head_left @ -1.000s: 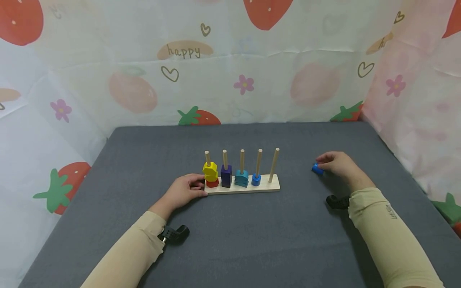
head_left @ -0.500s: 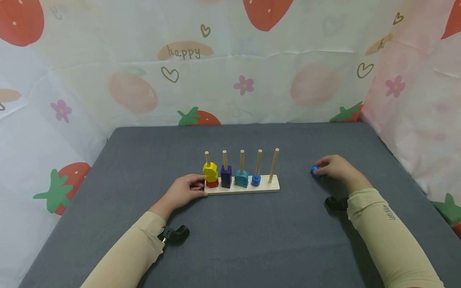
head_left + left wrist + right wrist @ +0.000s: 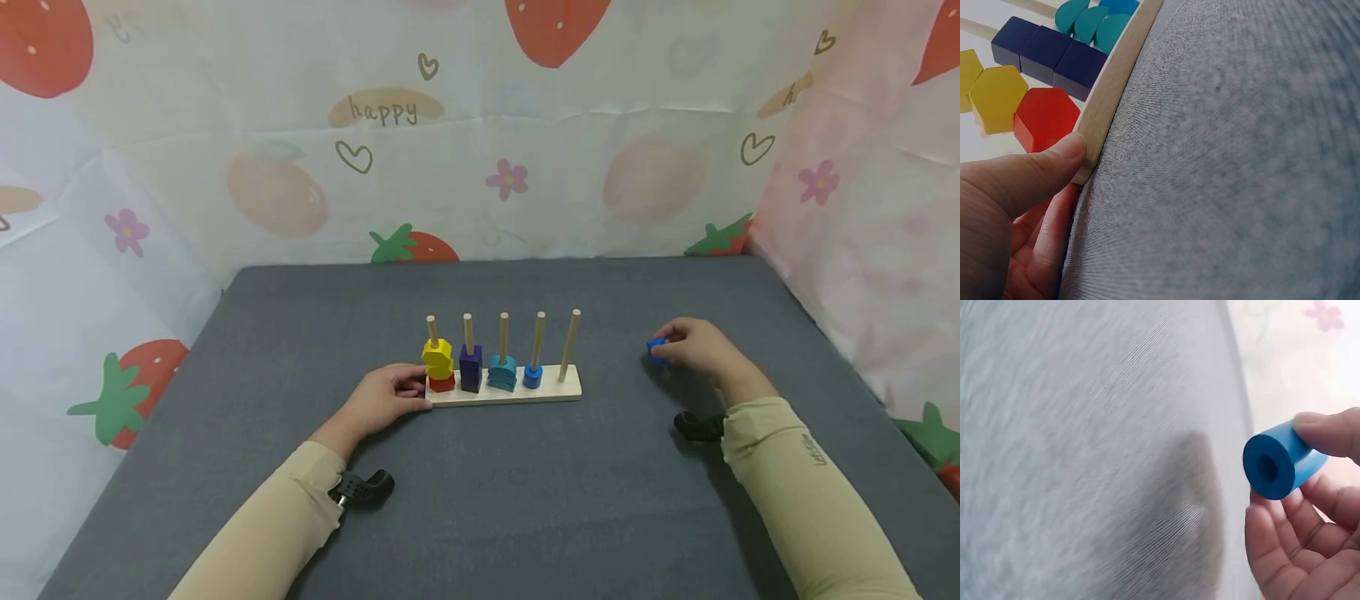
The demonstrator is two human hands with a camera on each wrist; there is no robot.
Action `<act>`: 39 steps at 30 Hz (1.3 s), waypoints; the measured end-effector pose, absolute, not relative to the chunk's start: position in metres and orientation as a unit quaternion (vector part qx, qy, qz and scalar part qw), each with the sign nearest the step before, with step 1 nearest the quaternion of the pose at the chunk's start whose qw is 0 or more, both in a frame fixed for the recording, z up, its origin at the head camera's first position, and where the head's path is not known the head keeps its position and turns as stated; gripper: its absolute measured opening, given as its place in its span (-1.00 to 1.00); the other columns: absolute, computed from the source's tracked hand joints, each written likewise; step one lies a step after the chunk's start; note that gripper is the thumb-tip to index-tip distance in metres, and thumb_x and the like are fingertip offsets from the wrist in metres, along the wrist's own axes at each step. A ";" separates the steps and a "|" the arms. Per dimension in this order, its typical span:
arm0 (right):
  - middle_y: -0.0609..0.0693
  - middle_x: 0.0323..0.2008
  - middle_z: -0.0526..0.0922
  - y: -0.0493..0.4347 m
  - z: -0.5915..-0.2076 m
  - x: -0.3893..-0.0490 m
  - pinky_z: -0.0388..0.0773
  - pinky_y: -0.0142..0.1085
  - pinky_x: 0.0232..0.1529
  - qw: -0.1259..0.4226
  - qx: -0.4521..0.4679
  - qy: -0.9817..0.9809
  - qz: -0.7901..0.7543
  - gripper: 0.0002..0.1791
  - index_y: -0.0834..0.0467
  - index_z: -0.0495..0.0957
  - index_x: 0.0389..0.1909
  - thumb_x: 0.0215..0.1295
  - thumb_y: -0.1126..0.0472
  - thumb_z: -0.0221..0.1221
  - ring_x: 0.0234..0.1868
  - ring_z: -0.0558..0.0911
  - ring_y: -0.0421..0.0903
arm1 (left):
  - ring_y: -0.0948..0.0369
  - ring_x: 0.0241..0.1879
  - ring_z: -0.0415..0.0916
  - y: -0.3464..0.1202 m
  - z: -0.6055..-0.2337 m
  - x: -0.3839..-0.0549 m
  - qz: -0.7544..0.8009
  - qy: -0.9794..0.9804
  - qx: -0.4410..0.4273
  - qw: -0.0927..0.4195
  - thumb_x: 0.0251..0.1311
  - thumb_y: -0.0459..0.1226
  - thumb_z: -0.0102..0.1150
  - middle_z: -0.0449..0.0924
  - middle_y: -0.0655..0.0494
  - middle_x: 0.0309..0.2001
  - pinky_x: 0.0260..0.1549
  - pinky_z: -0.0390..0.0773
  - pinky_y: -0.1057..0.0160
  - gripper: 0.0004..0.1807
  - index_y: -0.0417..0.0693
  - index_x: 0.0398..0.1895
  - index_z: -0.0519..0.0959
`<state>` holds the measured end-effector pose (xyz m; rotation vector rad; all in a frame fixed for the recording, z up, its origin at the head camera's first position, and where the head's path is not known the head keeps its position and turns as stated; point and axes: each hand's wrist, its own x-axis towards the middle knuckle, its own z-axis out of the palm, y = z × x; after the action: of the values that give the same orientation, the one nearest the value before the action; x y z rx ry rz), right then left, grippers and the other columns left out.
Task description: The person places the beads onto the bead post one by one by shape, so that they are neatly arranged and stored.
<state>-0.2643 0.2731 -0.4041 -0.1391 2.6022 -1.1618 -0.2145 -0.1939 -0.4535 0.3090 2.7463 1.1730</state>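
My right hand (image 3: pixel 701 350) is over the right side of the table, pinching a blue cylinder block (image 3: pixel 1277 457) between thumb and fingers. A round hole in its end faces the right wrist camera. Left of centre, my left hand (image 3: pixel 382 398) holds the left end of a wooden peg board (image 3: pixel 555 390), its thumb (image 3: pixel 1054 169) on the corner. On the first peg, yellow hexagon blocks (image 3: pixel 437 357) sit above a red block (image 3: pixel 442 382). Dark purple square blocks (image 3: pixel 471 368), teal rounded blocks (image 3: pixel 502 372) and a blue round block (image 3: pixel 533 377) fill the following pegs. The rightmost peg (image 3: pixel 571 346) is bare.
A grey cloth (image 3: pixel 480 500) covers the table. Behind it and at both sides hangs a printed curtain (image 3: pixel 562 192) with strawberries and flowers. Black camera mounts (image 3: pixel 367 487) stick out from both wrists.
My right hand has shifted slightly left, and the blue cylinder block has turned in its fingers. My left hand and the peg board have stayed in place.
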 end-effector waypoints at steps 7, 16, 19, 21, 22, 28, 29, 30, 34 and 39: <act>0.21 0.00 0.41 0.253 -0.378 -0.258 0.34 0.02 0.06 0.107 -0.054 0.885 -0.451 -0.52 0.25 0.36 0.11 0.26 0.06 0.13 -0.01 0.42 0.10 | 0.26 -0.15 0.50 -0.194 -0.454 -0.215 0.392 0.911 0.105 0.071 -0.06 -0.08 0.36 0.53 0.12 -0.05 -0.06 0.50 0.17 -0.41 -0.01 0.11 0.49; 0.09 -0.19 0.54 0.210 -0.346 -0.254 0.42 -0.16 0.00 0.045 -0.114 0.852 -0.508 -0.64 0.22 0.45 -0.03 0.22 0.11 0.17 -0.15 0.52 -0.01 | 0.25 -0.15 0.50 -0.195 -0.455 -0.214 0.395 0.911 0.099 0.071 -0.07 -0.08 0.36 0.52 0.12 -0.04 -0.06 0.50 0.17 -0.40 0.00 0.11 0.49; 0.05 -0.22 0.54 0.199 -0.334 -0.251 0.43 -0.21 -0.04 0.034 -0.135 0.841 -0.523 -0.64 0.24 0.45 -0.03 0.22 0.14 0.17 -0.18 0.52 -0.06 | 0.25 -0.14 0.50 -0.195 -0.455 -0.214 0.397 0.910 0.097 0.071 -0.07 -0.08 0.36 0.52 0.12 -0.03 -0.06 0.50 0.17 -0.40 0.00 0.11 0.49; 0.02 -0.24 0.54 0.192 -0.326 -0.249 0.43 -0.27 -0.07 0.024 -0.145 0.834 -0.532 -0.64 0.26 0.44 -0.03 0.22 0.16 0.17 -0.20 0.52 -0.10 | 0.25 -0.14 0.51 -0.195 -0.455 -0.214 0.398 0.909 0.099 0.071 -0.07 -0.08 0.36 0.52 0.11 -0.03 -0.06 0.50 0.17 -0.40 -0.01 0.11 0.49; 0.01 -0.25 0.53 0.189 -0.322 -0.249 0.43 -0.31 -0.09 0.018 -0.149 0.830 -0.538 -0.65 0.27 0.44 -0.03 0.22 0.17 0.17 -0.21 0.52 -0.12 | 0.25 -0.13 0.51 -0.195 -0.455 -0.214 0.399 0.909 0.100 0.071 -0.07 -0.08 0.36 0.52 0.11 -0.02 -0.06 0.50 0.17 -0.40 -0.01 0.11 0.49; -0.02 -0.24 0.52 0.173 -0.313 -0.246 0.45 -0.38 -0.12 0.016 -0.200 0.796 -0.571 -0.68 0.32 0.42 -0.05 0.23 0.24 0.16 -0.21 0.53 -0.13 | 0.25 -0.13 0.51 -0.195 -0.455 -0.215 0.400 0.908 0.104 0.072 -0.07 -0.08 0.36 0.51 0.11 -0.01 -0.06 0.50 0.18 -0.39 -0.02 0.12 0.49; -0.02 -0.24 0.52 0.170 -0.313 -0.246 0.46 -0.37 -0.11 0.022 -0.209 0.793 -0.572 -0.67 0.32 0.41 -0.05 0.22 0.24 0.16 -0.20 0.53 -0.12 | 0.25 -0.13 0.51 -0.195 -0.456 -0.215 0.400 0.908 0.103 0.072 -0.07 -0.08 0.36 0.51 0.11 -0.01 -0.06 0.50 0.19 -0.39 -0.01 0.12 0.49; -0.01 -0.24 0.53 0.167 -0.313 -0.246 0.46 -0.36 -0.10 0.027 -0.216 0.791 -0.572 -0.66 0.31 0.42 -0.05 0.22 0.23 0.17 -0.20 0.54 -0.12 | 0.25 -0.13 0.51 -0.195 -0.456 -0.215 0.400 0.908 0.102 0.072 -0.07 -0.08 0.36 0.51 0.11 -0.01 -0.06 0.50 0.18 -0.39 -0.01 0.11 0.49; 0.05 -0.23 0.54 0.155 -0.314 -0.244 0.49 -0.34 -0.11 0.041 -0.226 0.791 -0.567 -0.64 0.28 0.44 -0.05 0.19 0.20 0.20 -0.19 0.55 -0.09 | 0.25 -0.13 0.51 -0.195 -0.456 -0.214 0.401 0.908 0.097 0.071 -0.07 -0.08 0.36 0.51 0.11 -0.02 -0.06 0.50 0.18 -0.40 -0.01 0.11 0.49; 0.12 -0.20 0.53 0.144 -0.317 -0.243 0.48 -0.34 -0.11 0.057 -0.240 0.789 -0.563 -0.65 0.28 0.44 -0.04 0.19 0.23 0.20 -0.18 0.54 -0.06 | 0.25 -0.12 0.51 -0.194 -0.455 -0.215 0.403 0.907 0.096 0.073 -0.06 -0.08 0.36 0.51 0.11 0.00 -0.06 0.50 0.19 -0.40 -0.01 0.12 0.49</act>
<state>-0.2432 0.1443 -0.3174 -0.7279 2.3920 -1.7078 -0.2146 -0.1944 -0.4553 0.2872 2.7255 1.2099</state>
